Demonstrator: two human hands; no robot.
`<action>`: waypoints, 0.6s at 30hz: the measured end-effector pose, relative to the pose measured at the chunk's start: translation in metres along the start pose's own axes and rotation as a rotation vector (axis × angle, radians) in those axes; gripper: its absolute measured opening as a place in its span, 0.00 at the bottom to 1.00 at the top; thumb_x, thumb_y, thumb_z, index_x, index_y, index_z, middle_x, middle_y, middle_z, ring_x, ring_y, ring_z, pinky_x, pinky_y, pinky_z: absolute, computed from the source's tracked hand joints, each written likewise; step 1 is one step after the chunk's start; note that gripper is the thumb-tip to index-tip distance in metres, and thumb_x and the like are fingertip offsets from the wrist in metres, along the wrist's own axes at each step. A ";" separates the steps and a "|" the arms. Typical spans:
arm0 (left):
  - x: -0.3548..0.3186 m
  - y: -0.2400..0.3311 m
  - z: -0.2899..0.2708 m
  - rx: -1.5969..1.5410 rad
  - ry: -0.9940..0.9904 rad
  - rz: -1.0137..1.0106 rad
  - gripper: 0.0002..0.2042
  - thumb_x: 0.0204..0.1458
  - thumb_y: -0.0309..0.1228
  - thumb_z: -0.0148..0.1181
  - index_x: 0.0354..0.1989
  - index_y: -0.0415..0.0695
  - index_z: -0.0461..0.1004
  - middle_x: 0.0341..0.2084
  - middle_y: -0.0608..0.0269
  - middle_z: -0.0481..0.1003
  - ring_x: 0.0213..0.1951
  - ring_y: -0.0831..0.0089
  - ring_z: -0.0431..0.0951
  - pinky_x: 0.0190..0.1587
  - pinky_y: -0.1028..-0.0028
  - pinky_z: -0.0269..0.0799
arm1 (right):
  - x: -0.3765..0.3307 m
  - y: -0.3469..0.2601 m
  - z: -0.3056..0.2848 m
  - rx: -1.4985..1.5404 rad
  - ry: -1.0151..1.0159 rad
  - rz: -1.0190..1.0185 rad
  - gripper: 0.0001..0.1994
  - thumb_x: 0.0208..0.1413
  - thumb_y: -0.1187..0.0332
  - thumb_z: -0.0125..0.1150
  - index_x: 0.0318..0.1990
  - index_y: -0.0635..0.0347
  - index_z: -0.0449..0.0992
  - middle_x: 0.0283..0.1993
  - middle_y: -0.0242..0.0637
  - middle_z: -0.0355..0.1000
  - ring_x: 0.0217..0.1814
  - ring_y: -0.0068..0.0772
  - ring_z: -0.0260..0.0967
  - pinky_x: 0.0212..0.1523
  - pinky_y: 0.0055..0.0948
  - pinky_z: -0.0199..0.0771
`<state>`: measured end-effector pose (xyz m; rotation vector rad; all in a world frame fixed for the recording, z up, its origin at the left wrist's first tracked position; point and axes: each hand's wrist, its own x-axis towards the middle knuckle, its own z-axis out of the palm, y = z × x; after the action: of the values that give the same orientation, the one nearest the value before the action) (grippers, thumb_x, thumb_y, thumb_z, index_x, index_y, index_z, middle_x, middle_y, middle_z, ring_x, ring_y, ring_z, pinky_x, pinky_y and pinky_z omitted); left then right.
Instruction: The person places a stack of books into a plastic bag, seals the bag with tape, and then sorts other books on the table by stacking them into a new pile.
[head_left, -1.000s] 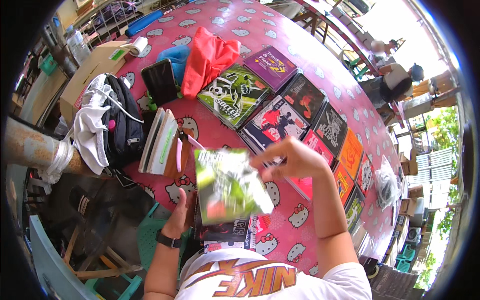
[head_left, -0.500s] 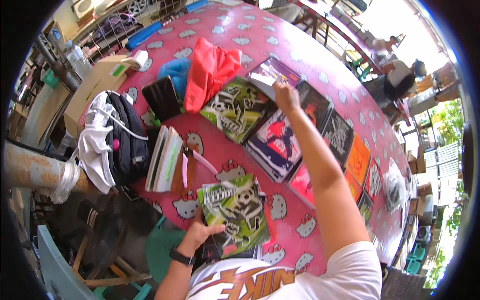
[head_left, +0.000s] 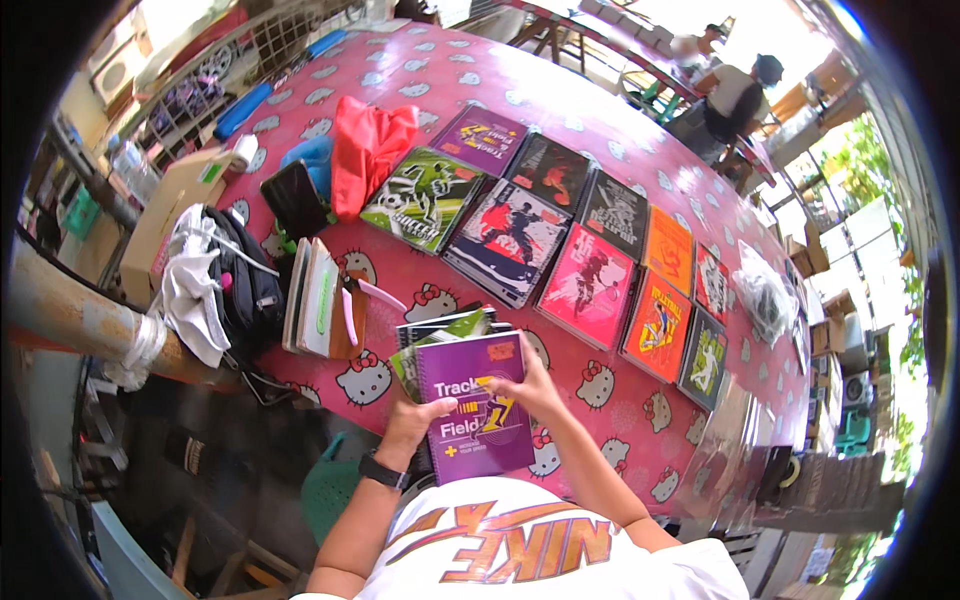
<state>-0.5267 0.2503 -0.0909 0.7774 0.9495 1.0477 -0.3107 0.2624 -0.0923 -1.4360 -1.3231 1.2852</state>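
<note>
Just ahead of the white shirt (head_left: 545, 545), both forearms angle inward, and the left hand (head_left: 408, 424) and right hand (head_left: 533, 388) hold the purple notebook (head_left: 475, 415) between them, each grip closed at a side edge with its thumb on the cover and its fingers mostly hidden. The notebook covers most of a notebook stack (head_left: 408, 368) near the edge of the pink patterned surface (head_left: 625, 425), where other notebooks (head_left: 585, 290) lie in rows; farther off, a person (head_left: 735, 95) is small and indistinct against the glare.
</note>
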 end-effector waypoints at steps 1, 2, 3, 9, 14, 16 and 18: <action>-0.004 0.006 0.008 0.033 -0.037 0.101 0.30 0.34 0.21 0.68 0.49 0.39 0.63 0.40 0.59 0.71 0.40 0.72 0.73 0.45 0.72 0.70 | 0.000 -0.005 -0.006 0.223 0.003 0.066 0.52 0.33 0.67 0.75 0.65 0.64 0.44 0.53 0.42 0.62 0.54 0.36 0.62 0.58 0.34 0.59; -0.008 0.016 0.018 0.064 -0.081 0.203 0.34 0.34 0.20 0.68 0.53 0.38 0.58 0.44 0.57 0.69 0.44 0.70 0.72 0.48 0.72 0.69 | -0.001 -0.012 -0.019 0.447 0.005 0.125 0.51 0.30 0.72 0.75 0.64 0.64 0.46 0.50 0.38 0.65 0.50 0.32 0.65 0.55 0.31 0.63; -0.013 0.014 0.021 0.122 -0.068 0.227 0.41 0.33 0.20 0.70 0.58 0.39 0.50 0.49 0.54 0.65 0.50 0.68 0.68 0.53 0.70 0.64 | -0.006 -0.029 -0.031 0.466 -0.081 0.037 0.50 0.27 0.75 0.76 0.62 0.63 0.51 0.49 0.36 0.65 0.51 0.28 0.64 0.53 0.30 0.65; 0.007 0.020 0.008 0.294 -0.348 0.334 0.48 0.28 0.24 0.73 0.61 0.42 0.48 0.51 0.57 0.62 0.54 0.67 0.63 0.56 0.69 0.59 | -0.042 -0.042 -0.071 0.356 -0.053 -0.312 0.50 0.22 0.76 0.78 0.60 0.61 0.55 0.53 0.34 0.64 0.55 0.27 0.61 0.56 0.29 0.61; 0.009 0.010 0.018 0.280 -0.371 0.138 0.51 0.27 0.24 0.73 0.62 0.42 0.45 0.52 0.59 0.59 0.55 0.66 0.61 0.57 0.68 0.57 | -0.043 0.007 -0.061 0.455 0.010 -0.065 0.49 0.24 0.77 0.77 0.60 0.60 0.53 0.53 0.34 0.63 0.54 0.27 0.61 0.54 0.30 0.64; 0.018 -0.002 0.020 0.480 -0.254 0.434 0.53 0.27 0.25 0.73 0.63 0.42 0.42 0.55 0.58 0.55 0.58 0.65 0.56 0.59 0.66 0.55 | -0.041 0.012 -0.049 0.538 -0.046 -0.023 0.47 0.28 0.78 0.75 0.60 0.58 0.52 0.53 0.34 0.63 0.54 0.27 0.61 0.53 0.30 0.67; 0.028 0.010 0.027 0.342 -0.306 0.368 0.55 0.26 0.26 0.74 0.64 0.42 0.39 0.57 0.57 0.52 0.59 0.64 0.54 0.60 0.65 0.54 | -0.041 0.006 -0.043 0.475 -0.018 -0.051 0.47 0.30 0.78 0.74 0.61 0.58 0.50 0.53 0.34 0.62 0.54 0.27 0.61 0.53 0.30 0.66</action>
<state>-0.5002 0.2774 -0.0791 1.3946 0.7428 1.0512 -0.2647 0.2243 -0.0834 -1.0537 -0.9698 1.4600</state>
